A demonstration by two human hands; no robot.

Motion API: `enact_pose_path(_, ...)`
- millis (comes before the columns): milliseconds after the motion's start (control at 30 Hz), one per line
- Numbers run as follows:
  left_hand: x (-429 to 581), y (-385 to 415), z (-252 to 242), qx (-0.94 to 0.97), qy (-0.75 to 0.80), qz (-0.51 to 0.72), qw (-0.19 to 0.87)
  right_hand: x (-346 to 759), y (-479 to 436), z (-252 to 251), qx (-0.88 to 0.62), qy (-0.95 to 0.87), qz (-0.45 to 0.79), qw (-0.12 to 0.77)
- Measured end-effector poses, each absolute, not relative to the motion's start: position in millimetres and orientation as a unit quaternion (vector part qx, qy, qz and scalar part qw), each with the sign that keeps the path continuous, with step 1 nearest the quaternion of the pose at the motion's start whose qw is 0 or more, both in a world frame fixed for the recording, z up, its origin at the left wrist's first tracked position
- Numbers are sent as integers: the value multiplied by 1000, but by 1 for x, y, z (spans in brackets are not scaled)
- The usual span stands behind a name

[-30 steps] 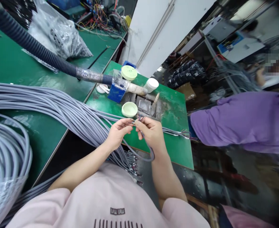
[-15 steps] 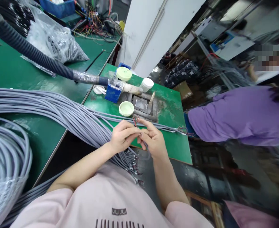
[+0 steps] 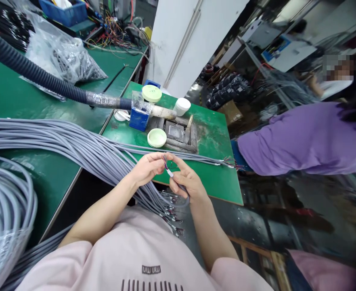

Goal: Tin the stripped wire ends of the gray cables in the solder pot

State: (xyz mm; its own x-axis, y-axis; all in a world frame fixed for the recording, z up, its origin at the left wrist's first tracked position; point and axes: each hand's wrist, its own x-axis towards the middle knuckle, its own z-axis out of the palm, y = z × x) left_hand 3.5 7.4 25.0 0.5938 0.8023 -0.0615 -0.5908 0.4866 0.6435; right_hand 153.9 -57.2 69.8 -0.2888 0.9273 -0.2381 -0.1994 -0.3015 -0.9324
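My right hand (image 3: 187,181) is closed around the end of a grey cable (image 3: 182,200), just below a white band (image 3: 169,173). Thin coloured wires (image 3: 166,161) fan out of that cable end. My left hand (image 3: 147,167) pinches at these wires between thumb and fingers. Both hands are raised over the near edge of the small green board (image 3: 220,182). A thick bundle of grey cables (image 3: 84,139) runs past on the left, and several stripped cable ends (image 3: 173,214) hang below my hands.
Beyond my hands are a square metal pot (image 3: 176,131) with a spatula-like tool (image 3: 188,129), a pale green dish (image 3: 156,138) and a white jar (image 3: 182,106). A ribbed black hose (image 3: 53,83) crosses the left table. A person in purple (image 3: 302,139) stands at the right.
My hands have moved slightly apart, so the white band and coloured wires now show between them. The left hand has shifted from the cable end up to the wires. The view has moved slightly.
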Motion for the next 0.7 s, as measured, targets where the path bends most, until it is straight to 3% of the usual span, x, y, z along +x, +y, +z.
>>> enact_pose_path(300,27,-18,30,233,310,592,707,153,-59,58,-438,-384,642,499)
enact_pose_path(700,32,-24,38,283,271,439,809,150,-58,51,-449,-365,629,518)
